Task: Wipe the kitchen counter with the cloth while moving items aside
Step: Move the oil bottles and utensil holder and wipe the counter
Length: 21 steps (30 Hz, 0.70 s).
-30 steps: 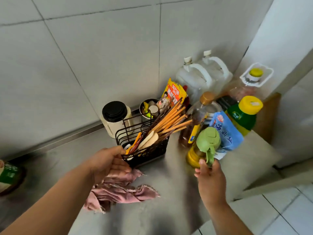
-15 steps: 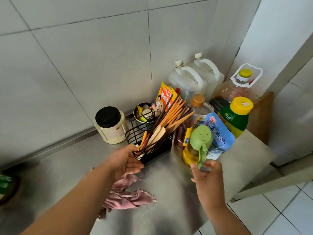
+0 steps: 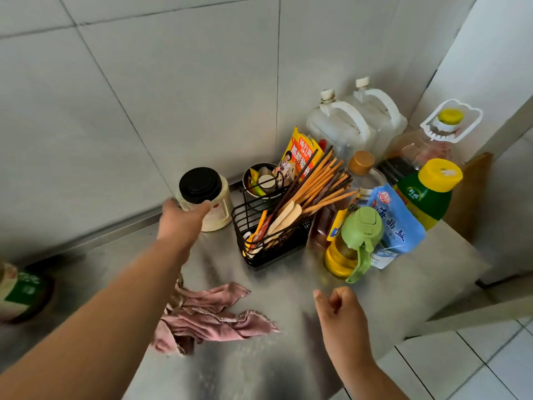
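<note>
Two hands out over the steel counter, and only one is busy; my left hand is on the black-lidded jar by the wall, fingers curling round its near side, though I cannot tell if the hold is firm; my right hand hangs loosely curled and empty, just short of the green-capped oil bottle; the pink cloth lies crumpled on the counter under my left forearm, in nobody's grip; to shift this jar well I judge I should wrap the body low rather than pinch the lid, keep it upright, and steer it clear of the wire utensil rack just beside it, whose chopsticks lean out rightward; a slide looks safer than a lift
</note>
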Available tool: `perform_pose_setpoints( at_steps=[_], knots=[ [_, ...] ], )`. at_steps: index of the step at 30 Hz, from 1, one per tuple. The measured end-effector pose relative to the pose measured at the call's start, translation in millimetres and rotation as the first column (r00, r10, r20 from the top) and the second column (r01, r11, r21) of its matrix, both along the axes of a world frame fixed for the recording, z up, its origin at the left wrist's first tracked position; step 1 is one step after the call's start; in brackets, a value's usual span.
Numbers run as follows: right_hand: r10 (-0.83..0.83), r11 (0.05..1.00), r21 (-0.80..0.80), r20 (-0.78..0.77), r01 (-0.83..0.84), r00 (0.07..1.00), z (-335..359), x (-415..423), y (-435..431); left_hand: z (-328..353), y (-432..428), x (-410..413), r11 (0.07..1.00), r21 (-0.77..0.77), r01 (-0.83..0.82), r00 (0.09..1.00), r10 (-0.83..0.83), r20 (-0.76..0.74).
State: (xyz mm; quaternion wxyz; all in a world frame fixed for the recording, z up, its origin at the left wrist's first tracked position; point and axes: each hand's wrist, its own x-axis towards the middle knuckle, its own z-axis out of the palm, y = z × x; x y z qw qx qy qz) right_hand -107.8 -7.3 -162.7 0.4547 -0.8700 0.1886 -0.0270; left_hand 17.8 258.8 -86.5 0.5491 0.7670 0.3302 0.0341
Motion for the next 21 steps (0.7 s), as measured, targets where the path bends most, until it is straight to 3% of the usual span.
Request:
perform_pose_setpoints(
  at_steps=[3, 13, 16, 21],
  knots=[
    [0.039, 0.999, 0.023, -0.034, -0.039, 0.999, -0.2, 6.6, 8.6, -1.0, 8.7, 16.8, 0.993, -0.117, 0.020, 1.000, -0.021, -0.003],
    [0.180, 0.979, 0.121, -0.126, -0.165, 0.976, -9.1, 21.5, 35.8, -5.9, 2.9, 27.0, 0.934, -0.252, 0.252, 0.967, -0.254, 0.025],
    [0.198, 0.975, 0.130, -0.120, -0.182, 0.973, -8.4, 22.9, 43.5, -7.0, 13.9, 12.8, 0.939, -0.228, 0.258, 0.963, -0.268, -0.011],
    [0.365, 0.931, 0.056, -0.130, -0.361, 0.922, -5.3, 20.4, 70.2, -16.8, 39.7, -38.8, 0.983, -0.136, 0.126, 0.988, -0.136, -0.068]
  ],
)
